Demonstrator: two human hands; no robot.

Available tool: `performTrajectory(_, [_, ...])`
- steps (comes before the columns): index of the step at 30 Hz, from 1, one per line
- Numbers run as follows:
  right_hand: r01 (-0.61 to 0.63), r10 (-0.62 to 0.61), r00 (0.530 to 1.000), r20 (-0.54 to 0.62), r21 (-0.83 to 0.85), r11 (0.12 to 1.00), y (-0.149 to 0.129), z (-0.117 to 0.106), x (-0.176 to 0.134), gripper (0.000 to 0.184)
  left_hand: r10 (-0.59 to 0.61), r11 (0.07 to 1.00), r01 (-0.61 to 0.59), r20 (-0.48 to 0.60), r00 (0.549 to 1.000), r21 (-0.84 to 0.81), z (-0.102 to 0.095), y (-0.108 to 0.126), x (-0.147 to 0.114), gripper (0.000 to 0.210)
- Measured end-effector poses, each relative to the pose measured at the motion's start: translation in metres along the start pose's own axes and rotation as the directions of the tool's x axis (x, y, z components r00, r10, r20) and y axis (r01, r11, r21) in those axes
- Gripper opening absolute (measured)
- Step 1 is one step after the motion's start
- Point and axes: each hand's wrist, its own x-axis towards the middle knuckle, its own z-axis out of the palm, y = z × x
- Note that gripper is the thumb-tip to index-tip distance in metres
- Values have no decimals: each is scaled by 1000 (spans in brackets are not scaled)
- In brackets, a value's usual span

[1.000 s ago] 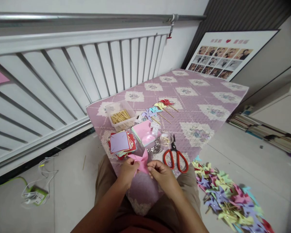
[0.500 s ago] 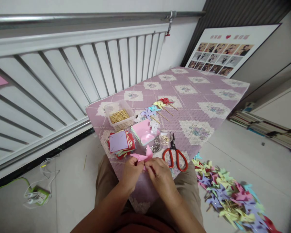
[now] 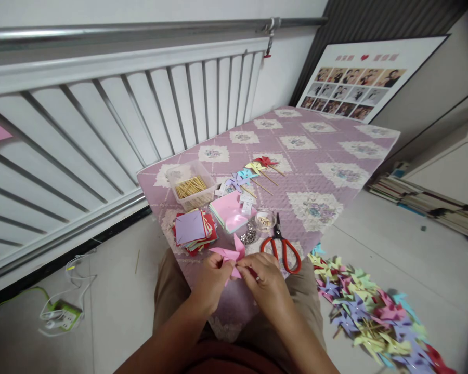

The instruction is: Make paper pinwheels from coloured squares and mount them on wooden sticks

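Observation:
My left hand [image 3: 213, 278] and my right hand [image 3: 263, 278] meet over my lap, both pinching a pink paper pinwheel [image 3: 230, 253] at its middle. The pinwheel's pointed blades stick up above my fingers. Just beyond it on the purple quilted table [image 3: 315, 156] lie red-handled scissors [image 3: 282, 246], a small clear dish [image 3: 265, 220], a heap of small metal bits [image 3: 250, 235], a stack of coloured paper squares [image 3: 194, 230] and a pink paper pad [image 3: 230, 208].
A clear box of wooden sticks [image 3: 191, 187] and finished pinwheels on sticks [image 3: 253, 174] lie further back. A pile of coloured pinwheels [image 3: 370, 311] covers the floor at right. A white railing [image 3: 101, 119] runs along the left; a power strip [image 3: 60, 317] lies on the floor.
My hands have come together on the pink pinwheel; the right hand moved left to its centre. The folded blades now stand up more.

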Motion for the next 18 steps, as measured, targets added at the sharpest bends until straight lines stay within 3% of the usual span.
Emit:
performTrajectory(7, [52,-59,995,-78,-85,995,-2,0,-2,11,9,1000,-9,8,1000,7,1,2,-3,17])
performTrajectory(18, [30,-29,995,-98,13,999,-6,-3,-1,17,6,1000,-6,-2,1000,11,1,9,-9,16])
